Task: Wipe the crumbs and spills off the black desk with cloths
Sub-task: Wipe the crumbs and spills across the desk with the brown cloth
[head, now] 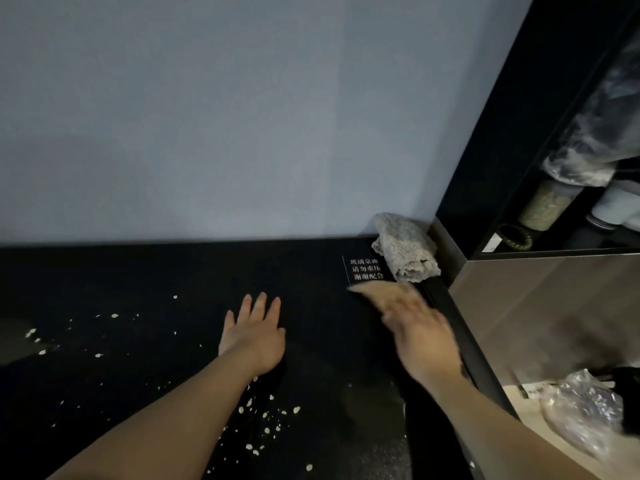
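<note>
We rest our left hand (254, 332) flat, fingers spread, on the tabletop (138, 271); our blurred right hand (420, 336) reaches empty toward the folded cloth (405, 247) at two o'clock, its long axis running twelve-to-five; crumbs (266, 415) lie scattered.

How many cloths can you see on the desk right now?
1. A grey cloth lies bunched in the desk's far right corner against the wall, just beyond the right hand. Others may sit outside the view.
</note>
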The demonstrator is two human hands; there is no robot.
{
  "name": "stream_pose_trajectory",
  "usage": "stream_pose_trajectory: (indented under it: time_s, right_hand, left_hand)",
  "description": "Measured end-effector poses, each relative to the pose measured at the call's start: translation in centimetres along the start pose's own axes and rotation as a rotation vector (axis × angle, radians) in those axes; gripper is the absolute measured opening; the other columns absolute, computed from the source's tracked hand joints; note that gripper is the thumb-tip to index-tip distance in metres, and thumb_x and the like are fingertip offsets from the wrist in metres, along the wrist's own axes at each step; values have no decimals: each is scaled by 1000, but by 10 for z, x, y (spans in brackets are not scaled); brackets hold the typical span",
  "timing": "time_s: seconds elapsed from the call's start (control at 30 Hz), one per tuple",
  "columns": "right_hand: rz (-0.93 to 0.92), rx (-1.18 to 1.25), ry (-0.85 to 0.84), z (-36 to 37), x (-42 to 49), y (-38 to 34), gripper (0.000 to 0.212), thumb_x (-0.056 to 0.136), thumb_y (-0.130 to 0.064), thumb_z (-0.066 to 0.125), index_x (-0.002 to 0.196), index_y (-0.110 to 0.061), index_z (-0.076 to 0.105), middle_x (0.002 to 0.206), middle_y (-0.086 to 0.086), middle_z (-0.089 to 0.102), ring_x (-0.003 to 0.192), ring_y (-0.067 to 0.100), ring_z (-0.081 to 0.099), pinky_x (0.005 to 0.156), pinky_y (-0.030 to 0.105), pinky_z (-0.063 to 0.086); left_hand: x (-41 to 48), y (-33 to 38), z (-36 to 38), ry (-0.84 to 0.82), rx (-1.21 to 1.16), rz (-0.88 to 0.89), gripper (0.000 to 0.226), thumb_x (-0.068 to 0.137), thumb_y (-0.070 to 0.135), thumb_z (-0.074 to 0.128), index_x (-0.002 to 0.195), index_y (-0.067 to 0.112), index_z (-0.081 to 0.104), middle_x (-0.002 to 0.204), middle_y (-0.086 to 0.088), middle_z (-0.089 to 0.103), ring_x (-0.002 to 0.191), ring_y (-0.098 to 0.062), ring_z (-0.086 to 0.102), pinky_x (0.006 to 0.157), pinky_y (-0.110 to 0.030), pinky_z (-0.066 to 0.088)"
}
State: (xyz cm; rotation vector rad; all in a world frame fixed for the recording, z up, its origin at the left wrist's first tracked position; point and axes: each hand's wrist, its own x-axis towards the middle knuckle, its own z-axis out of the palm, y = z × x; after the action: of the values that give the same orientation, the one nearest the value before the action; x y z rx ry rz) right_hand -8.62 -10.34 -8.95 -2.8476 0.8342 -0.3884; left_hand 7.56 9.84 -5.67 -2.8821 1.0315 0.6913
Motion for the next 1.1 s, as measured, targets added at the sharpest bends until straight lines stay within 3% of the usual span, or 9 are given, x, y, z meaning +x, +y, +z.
stream_pose_trajectory:
  time_s: [0.1,0.17,0.27,0.33,0.53,0.7,0.77,0.93,1.1]
  right_hand:
    - [510,36,-43,-14,9,7,48,96,-25,34,144,-26,29,156,6,17,145,22,5,109,41,23]
    - [365,18,-76,-4,12,-20,54,92,-21,37,144,-31,27,155,7,20,144,25,9,108,40,27]
    - [-252,97,-176,11,-10,-66,51,89,-29,31,139,-36,37,148,-4,37,140,20,26,106,36,30]
    - [-414,96,-224,0,-21,-57,50,90,-37,25,134,-32,48,144,-8,44,136,16,34,108,39,30]
    - [221,44,-79,-23,-21,34,43,100,-28,33,143,-27,34,157,-4,18,145,15,11,110,33,18]
    - [-340,145,-106,-12,-71,-32,40,87,-26,46,124,-32,58,129,-7,59,126,13,49,90,33,52]
    - [-424,104,-119,-24,-72,-19,41,86,-34,39,121,-34,60,128,-11,60,125,5,44,88,31,52]
    - [195,62,-47,-28,-55,25,49,100,-34,26,149,-29,22,157,-8,15,145,14,9,113,32,17]
    - [-401,92,-119,-22,-96,-16,43,85,-31,47,127,-38,53,132,-13,55,125,11,50,94,26,46]
  left_hand:
    - [-15,25,11,-5,-21,84,58,101,35,24,149,22,-6,157,0,-16,143,-23,-16,117,-44,-3]
    - [-20,34,17,-2,-4,101,60,101,37,24,149,21,-7,156,1,-17,143,-22,-16,117,-44,-3]
    - [-24,33,24,39,16,108,59,101,37,22,148,18,-8,156,0,-17,143,-22,-17,118,-42,-4]
    - [-29,31,27,52,37,135,59,101,38,20,148,18,-8,156,0,-17,143,-20,-18,118,-41,-5]
    - [-35,28,28,60,58,174,58,101,40,20,148,20,-9,156,1,-16,143,-19,-17,116,-39,-5]
    - [-37,32,30,61,40,182,55,102,36,20,148,24,-7,157,0,-16,143,-20,-17,115,-37,-6]
    - [-41,31,30,53,45,191,56,102,37,20,148,23,-8,157,1,-16,143,-18,-17,115,-37,-6]
    - [-54,30,36,34,63,206,61,100,42,22,148,19,-9,156,2,-16,143,-16,-16,116,-36,-5]
    - [-61,28,37,67,41,222,60,100,42,25,149,20,-3,157,4,-10,143,-14,-13,116,-34,-4]
